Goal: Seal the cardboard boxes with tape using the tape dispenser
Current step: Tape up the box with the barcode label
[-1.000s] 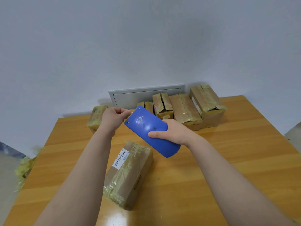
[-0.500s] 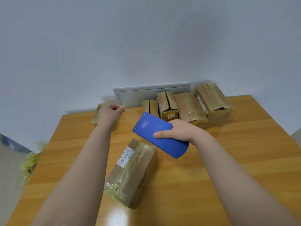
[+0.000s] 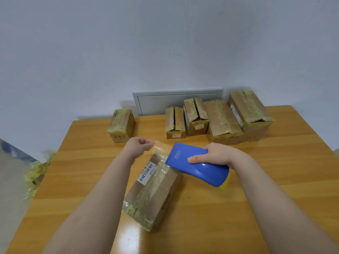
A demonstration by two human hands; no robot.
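Could easily spoil the clear tape strip [image 3: 161, 147] here: thin, sticky and stretched in the air between the two hands, so likely to twist or fold onto itself if slackened. Could also cling to the fingers of the left hand [image 3: 139, 146] instead of the cardboard, or land crooked on the nearest cardboard box [image 3: 152, 191] if brought down without aiming. Could tear too early under a sharp pull against the mouth of the tape dispenser [image 3: 207, 174]. Hard to find the seam as well, with old yellowish tape and a barcode label [image 3: 146, 173] already over the top.

With the left hand: fingers curled tight, pinching the free end of the strip, raised above the far end of the box, apart from the cardboard.

With the right hand [image 3: 214, 154]: wrapped around the blue body of the dispenser, thumb across the near face, other fingers hidden behind. Holds it tilted, mouth toward the left hand, over the far right corner of the box. Cannot tell whether touching the box or just above it.

Box itself: flat on the wooden table [image 3: 256, 180], near the person, lying diagonally. At the far edge by the wall, a row of four boxes [image 3: 220, 120], plus a single box [image 3: 121, 124] apart on the left.
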